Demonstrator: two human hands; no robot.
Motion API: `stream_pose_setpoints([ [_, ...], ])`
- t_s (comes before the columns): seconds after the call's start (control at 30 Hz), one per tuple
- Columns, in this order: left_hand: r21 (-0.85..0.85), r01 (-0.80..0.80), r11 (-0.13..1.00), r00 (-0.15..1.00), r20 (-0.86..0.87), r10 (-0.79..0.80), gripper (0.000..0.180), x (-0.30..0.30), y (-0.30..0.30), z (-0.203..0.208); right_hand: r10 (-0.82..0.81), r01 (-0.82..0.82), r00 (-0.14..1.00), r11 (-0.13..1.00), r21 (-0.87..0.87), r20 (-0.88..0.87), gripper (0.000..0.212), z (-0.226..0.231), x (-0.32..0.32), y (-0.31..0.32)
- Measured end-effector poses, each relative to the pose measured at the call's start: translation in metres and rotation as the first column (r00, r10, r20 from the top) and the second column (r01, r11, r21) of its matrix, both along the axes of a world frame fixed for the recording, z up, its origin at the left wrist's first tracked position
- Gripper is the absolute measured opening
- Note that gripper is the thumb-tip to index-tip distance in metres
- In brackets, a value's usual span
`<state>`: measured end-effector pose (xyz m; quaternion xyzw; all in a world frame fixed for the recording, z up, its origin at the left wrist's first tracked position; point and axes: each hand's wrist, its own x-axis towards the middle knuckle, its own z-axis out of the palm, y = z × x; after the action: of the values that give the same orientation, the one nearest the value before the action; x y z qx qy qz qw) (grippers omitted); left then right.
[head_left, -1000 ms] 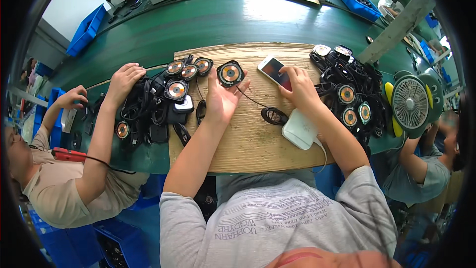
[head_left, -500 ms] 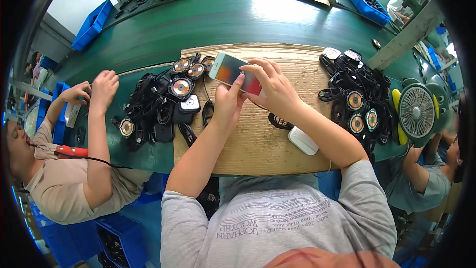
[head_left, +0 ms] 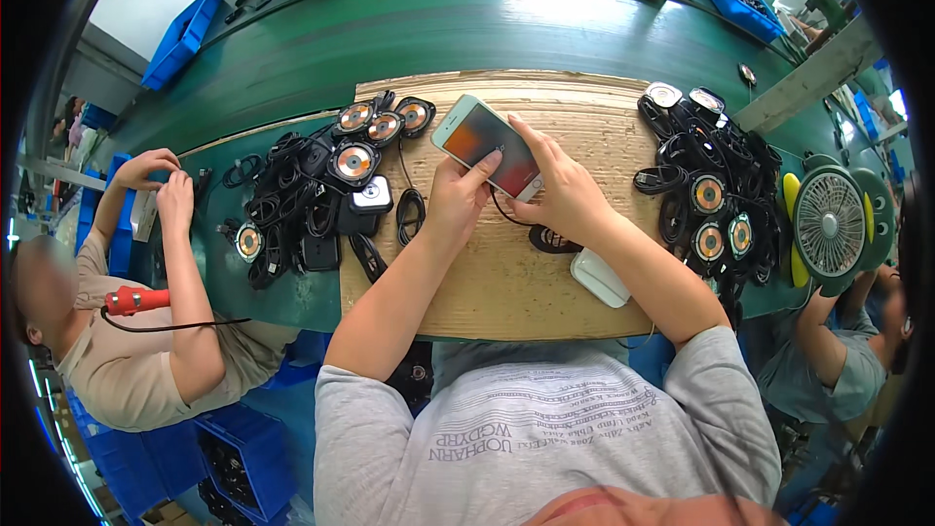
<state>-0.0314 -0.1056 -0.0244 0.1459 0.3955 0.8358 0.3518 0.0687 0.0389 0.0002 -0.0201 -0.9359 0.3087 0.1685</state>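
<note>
A white smartphone [head_left: 471,136] with a lit screen is held tilted over the cardboard sheet [head_left: 487,292]. My left hand [head_left: 458,197] is closed at its lower edge, the thumb lying on the screen. Along the phone's right edge my right hand [head_left: 567,187] grips it, fingers at the upper side and thumb below. A black cable [head_left: 499,208] shows between my hands under the phone and leads toward a coiled bundle [head_left: 553,241]; where its other end goes is hidden. Beside my right forearm lies a white rounded charger-like block [head_left: 600,278].
Black-cabled round pads with copper coils are heaped left [head_left: 353,164] and right [head_left: 709,195]. A green fan [head_left: 828,219] stands at the right. Beyond the cardboard stretches a green belt [head_left: 419,39]. Co-workers sit on both sides; one's hand [head_left: 175,203] is at the left.
The phone has shifted slightly right in my hands. My right fingers have moved off its face to its edge, uncovering more of the screen and the cable below. The left co-worker's hands have lowered.
</note>
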Motion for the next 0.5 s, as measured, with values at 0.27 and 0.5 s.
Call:
stream_pose_setpoints([
  [0.27,0.008,0.006,1.000,1.000,0.020,-0.006,0.023,0.0030,0.0000,0.0039,-0.011,0.011,1.000,1.000,0.006,0.027,0.098,-0.0020,0.0006,0.0016],
  [0.5,0.004,-0.007,1.000,1.000,0.015,0.007,0.023,0.0002,-0.0004,-0.0007,-0.018,0.016,0.999,1.000,0.026,0.042,0.098,-0.0020,-0.0008,0.0003],
])
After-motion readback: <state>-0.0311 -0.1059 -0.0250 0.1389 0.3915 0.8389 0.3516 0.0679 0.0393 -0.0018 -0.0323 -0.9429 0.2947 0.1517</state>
